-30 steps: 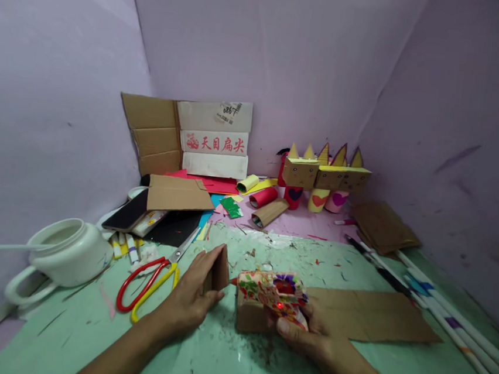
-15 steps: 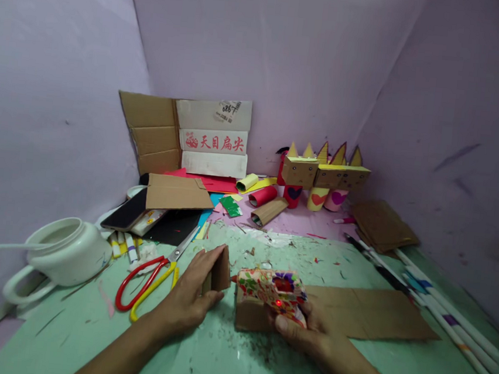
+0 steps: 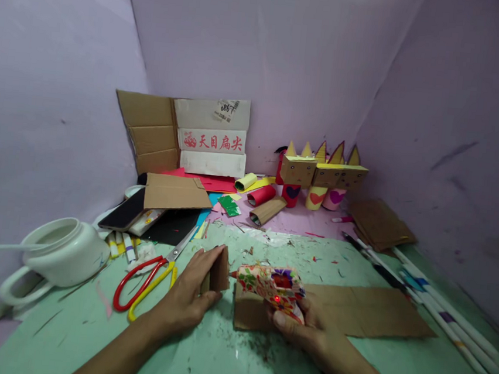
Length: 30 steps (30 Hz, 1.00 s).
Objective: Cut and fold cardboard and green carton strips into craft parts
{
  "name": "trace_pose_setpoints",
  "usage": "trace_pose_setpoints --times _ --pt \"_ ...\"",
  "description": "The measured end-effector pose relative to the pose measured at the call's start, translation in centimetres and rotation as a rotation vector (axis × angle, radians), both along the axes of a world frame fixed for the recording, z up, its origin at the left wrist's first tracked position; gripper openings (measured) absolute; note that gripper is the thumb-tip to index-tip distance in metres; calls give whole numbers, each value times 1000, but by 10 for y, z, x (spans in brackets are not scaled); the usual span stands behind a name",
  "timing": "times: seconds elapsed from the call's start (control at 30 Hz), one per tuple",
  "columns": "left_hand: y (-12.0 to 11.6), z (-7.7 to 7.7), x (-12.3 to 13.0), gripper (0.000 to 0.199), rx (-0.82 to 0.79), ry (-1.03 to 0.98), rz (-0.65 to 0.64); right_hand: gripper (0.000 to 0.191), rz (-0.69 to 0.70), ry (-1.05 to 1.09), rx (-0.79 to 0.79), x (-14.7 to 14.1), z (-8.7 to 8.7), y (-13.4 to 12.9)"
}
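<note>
My left hand (image 3: 190,293) grips a small folded cardboard piece (image 3: 221,271), thumb low and fingers over its far side. In my right hand (image 3: 302,327) is a flower-patterned glue gun (image 3: 266,284) with a red light lit on its body. Its red nozzle points left and ends close to the edge of the folded piece; whether they touch I cannot tell. Beneath the glue gun lies a long cardboard strip (image 3: 365,313), its left end folded up and partly hidden by the gun and my right hand.
Red-and-yellow scissors (image 3: 147,283) lie left of my left hand, near a white pot (image 3: 67,252) and a phone (image 3: 124,209). Behind are paper rolls (image 3: 261,196), a cardboard box (image 3: 212,136) and cardboard-headed figures (image 3: 316,176). Markers (image 3: 440,311) line the right side.
Hardly anything differs. Both hands keep their holds, and the glue gun's nozzle stays beside the cardboard edge; the whole view has shifted very slightly.
</note>
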<state>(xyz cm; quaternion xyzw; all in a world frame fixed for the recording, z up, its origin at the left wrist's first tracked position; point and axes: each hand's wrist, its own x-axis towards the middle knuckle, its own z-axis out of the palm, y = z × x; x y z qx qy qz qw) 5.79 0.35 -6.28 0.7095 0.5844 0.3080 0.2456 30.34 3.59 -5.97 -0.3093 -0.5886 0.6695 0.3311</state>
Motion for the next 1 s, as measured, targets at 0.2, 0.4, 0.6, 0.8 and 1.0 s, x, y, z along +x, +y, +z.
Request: trace_pose_setpoints --times 0.2,0.4,0.6,0.8,1.0 --pt "-1 3 0 72 20 35 -28 40 3 -17 24 0 -2 3" --pt "1 0 -2 70 53 64 -58 37 -25 -10 39 -1 -4 3" --pt "0 -1 -1 71 86 99 -84 44 -19 -22 54 -1 -2 4" --pt "-1 -2 -2 73 117 112 -99 42 -40 -29 62 -2 -2 4" --pt "0 -4 -2 72 137 125 -104 46 -52 -41 94 -2 -1 4"
